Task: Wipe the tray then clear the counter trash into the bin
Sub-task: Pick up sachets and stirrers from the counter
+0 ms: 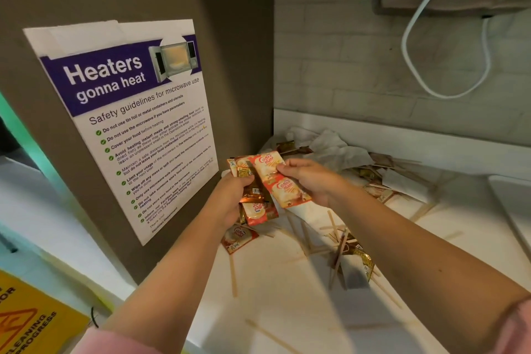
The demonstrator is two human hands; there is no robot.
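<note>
White counter (pixel 275 296) in a pantry corner lies strewn with stir sticks (pixel 334 250) and tissues (pixel 333 146). Above it, the left hand (pixel 230 198) grips a bunch of creamer packets (pixel 255 195), while the right hand (pixel 313 181) pinches one packet (pixel 275 178) by its edge. They look light, thin and slippery, so gathering them flat in a stack should hold best.

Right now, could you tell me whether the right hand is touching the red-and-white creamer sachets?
Touching. The head view shows the right hand pinching the edge of the red-and-white creamer sachets, thumb on top, with no gap visible.
</note>
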